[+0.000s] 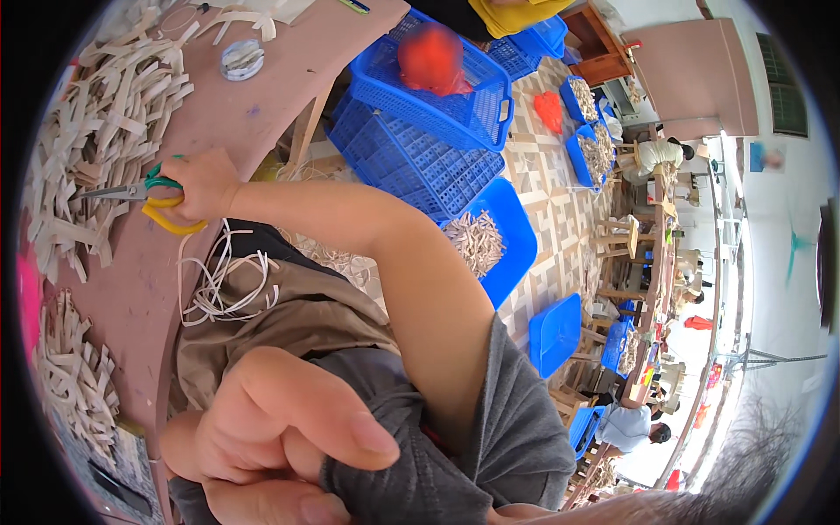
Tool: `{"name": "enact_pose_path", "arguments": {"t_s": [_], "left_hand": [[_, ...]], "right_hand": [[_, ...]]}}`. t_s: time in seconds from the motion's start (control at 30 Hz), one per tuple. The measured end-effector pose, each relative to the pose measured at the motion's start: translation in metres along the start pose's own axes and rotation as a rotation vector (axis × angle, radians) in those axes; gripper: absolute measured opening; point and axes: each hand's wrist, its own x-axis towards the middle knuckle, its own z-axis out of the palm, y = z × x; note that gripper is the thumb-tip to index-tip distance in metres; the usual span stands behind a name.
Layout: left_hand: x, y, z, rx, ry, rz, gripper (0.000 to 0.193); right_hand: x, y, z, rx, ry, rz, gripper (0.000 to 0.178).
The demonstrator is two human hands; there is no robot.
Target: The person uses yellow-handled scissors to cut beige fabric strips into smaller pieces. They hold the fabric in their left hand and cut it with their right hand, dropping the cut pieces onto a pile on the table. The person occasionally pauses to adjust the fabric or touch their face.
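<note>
My right hand [203, 185] is closed around the handles of scissors [129, 192], one green and one yellow. Their metal blades point left into a large heap of pale flat strips [118, 122] on the brownish-pink table [289, 52]. My left hand [271, 429] looms large at the bottom, close to the camera. Its fingers are bent and apart, with nothing visible between them. Behind it are my grey shirt [525, 420] and a brown cloth [328, 302] over my lap. A loose tangle of thin white cords [232, 284] hangs below my right wrist.
A second pile of strips [74, 376] lies at the lower left. A small round dish [241, 59] sits on the table. Stacked blue baskets [420, 149] and a blue tub [516, 236] with pale pieces stand on the tiled floor. Other people [626, 429] sit at benches far right.
</note>
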Motion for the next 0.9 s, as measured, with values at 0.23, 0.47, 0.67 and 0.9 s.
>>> {"name": "enact_pose_path", "arguments": {"t_s": [0.23,0.47,0.67,0.9], "left_hand": [[0.000,-0.009,-0.007,0.019,0.047,-0.001,0.040],[0.012,-0.011,-0.040,-0.040,0.330,0.141,0.033],[0.021,-0.010,-0.040,-0.007,0.368,0.116,0.034],[0.019,-0.007,-0.029,-0.085,0.354,0.084,0.034]], "right_hand": [[-0.001,-0.006,-0.009,0.033,-0.006,-0.007,0.036],[0.003,-0.011,-0.014,-0.016,-0.078,-0.024,0.033],[0.005,-0.017,-0.018,0.036,-0.061,-0.031,0.033],[0.000,-0.011,-0.015,0.056,-0.049,0.017,0.034]]}}
